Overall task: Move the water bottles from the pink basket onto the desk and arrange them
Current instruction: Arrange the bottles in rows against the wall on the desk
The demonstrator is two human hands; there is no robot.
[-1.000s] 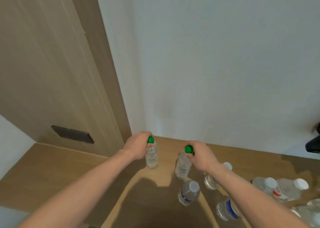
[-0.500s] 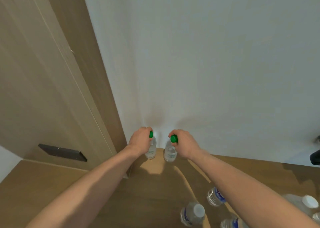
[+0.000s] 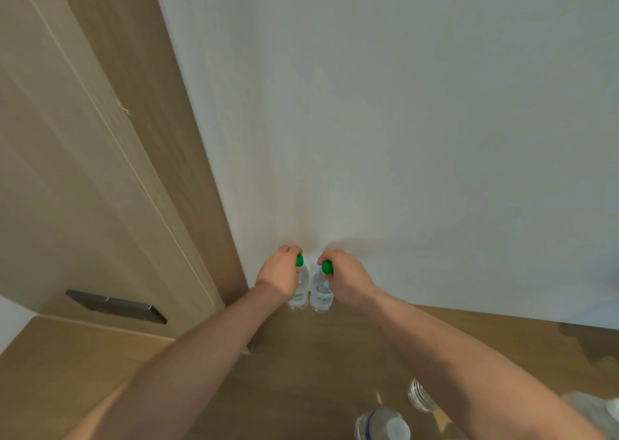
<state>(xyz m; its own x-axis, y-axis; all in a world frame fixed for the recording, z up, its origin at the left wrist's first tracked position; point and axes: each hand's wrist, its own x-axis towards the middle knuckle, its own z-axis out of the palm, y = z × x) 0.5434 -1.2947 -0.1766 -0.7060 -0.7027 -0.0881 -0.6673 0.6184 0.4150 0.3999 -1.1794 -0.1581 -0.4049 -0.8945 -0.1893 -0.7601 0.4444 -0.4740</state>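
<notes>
Green-capped left bottle [image 3: 299,292] stood upright at the bench [image 3: 318,346] back edge by the white wall [image 3: 402,121] | left hand [image 3: 279,277] gripped its neck | right hand [image 3: 346,280] gripped the green-capped right bottle [image 3: 321,294], just beside | white-capped bottle [image 3: 383,424] near the front edge.

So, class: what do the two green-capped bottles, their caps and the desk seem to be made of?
Left bottle and right bottle: clear thin plastic, most likely; the wall shows through them.
Left cap and right cap: opaque green plastic, probably; even colour, dull sheen.
Desk: wood or wood-look laminate; brown grain, matte. Which one is unclear.
</notes>
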